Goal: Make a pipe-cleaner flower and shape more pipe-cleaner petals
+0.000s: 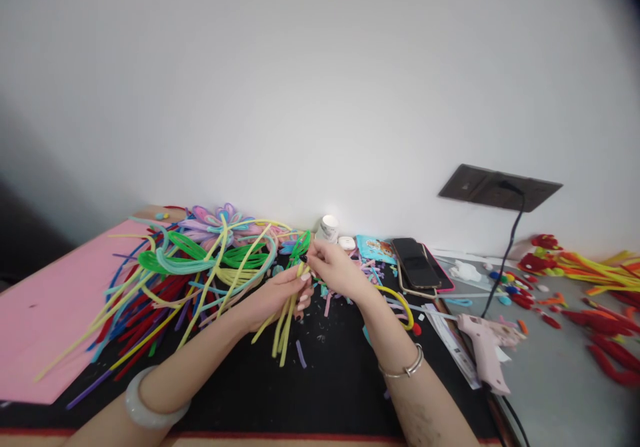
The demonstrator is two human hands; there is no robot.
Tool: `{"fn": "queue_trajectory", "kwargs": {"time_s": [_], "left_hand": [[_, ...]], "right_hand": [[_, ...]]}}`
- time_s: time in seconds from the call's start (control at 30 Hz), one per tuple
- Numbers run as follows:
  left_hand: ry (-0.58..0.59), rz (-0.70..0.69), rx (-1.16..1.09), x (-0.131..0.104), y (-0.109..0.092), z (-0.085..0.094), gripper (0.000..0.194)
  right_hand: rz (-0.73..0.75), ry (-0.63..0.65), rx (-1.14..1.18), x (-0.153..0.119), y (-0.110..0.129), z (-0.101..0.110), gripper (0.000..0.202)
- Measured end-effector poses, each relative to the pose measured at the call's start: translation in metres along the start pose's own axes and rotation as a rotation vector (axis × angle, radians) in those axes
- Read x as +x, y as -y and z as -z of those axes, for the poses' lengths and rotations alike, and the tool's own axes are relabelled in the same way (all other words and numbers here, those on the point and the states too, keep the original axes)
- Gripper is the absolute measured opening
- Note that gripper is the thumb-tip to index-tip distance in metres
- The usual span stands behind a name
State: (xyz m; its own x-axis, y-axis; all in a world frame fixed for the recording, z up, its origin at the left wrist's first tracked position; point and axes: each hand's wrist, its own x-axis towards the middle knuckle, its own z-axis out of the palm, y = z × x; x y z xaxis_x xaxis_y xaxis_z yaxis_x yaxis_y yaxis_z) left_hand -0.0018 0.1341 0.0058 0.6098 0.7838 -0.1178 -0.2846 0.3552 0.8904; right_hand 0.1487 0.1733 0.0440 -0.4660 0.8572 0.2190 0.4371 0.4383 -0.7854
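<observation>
A bunch of pale yellow pipe cleaners (283, 334) is gripped in my left hand (280, 292), with loose ends hanging down over the black mat. My right hand (334, 268) meets the left at the top of this bunch, its fingertips pinched on the pipe cleaners. A small dark spot shows at the fingertips; I cannot make out what it is. Green pipe cleaner loops (245, 256) and light turquoise ones (185, 264) lie in a large tangled heap left of my hands. Behind the heap is a purple and pink pipe cleaner flower (220, 222).
A pink sheet (55, 300) lies at left on the black mat (310, 400). A paper cup (329, 228), a blue packet (376, 249) and a phone (416, 262) stand along the wall. A pink glue gun (483, 350), its cord at the socket (500, 187), and red pieces (615, 360) are at right.
</observation>
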Motion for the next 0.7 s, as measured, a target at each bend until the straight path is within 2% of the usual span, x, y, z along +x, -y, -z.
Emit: {"fn": "queue_trajectory", "kwargs": {"time_s": [0.13,0.3,0.43,0.5,0.53,0.63,0.7], "left_hand": [[0.003,0.138,-0.059,-0.002,0.001,0.003,0.021],[-0.011,0.17,-0.083,-0.001,0.006,0.003,0.024],[-0.024,0.122,-0.038,-0.006,-0.009,0.002,0.027],[-0.11,0.049,0.029,-0.015,-0.027,0.007,0.028],[-0.184,-0.002,0.084,-0.02,-0.038,0.011,0.029],[-0.453,-0.112,0.314,-0.039,-0.068,0.029,0.032],[-0.595,-0.106,0.512,-0.05,-0.082,0.044,0.029]], "right_hand": [[-0.018,-0.017,0.029,0.001,-0.002,0.0,0.013],[-0.074,0.015,0.134,0.003,-0.007,0.0,0.015],[-0.111,-0.159,0.149,0.008,-0.006,0.006,0.015],[-0.121,-0.205,0.15,0.013,-0.001,0.004,0.013],[-0.126,-0.188,0.154,0.016,0.004,0.001,0.017],[-0.108,-0.03,0.114,0.029,0.017,-0.022,0.031],[-0.061,0.053,0.027,0.04,0.023,-0.044,0.032]]}}
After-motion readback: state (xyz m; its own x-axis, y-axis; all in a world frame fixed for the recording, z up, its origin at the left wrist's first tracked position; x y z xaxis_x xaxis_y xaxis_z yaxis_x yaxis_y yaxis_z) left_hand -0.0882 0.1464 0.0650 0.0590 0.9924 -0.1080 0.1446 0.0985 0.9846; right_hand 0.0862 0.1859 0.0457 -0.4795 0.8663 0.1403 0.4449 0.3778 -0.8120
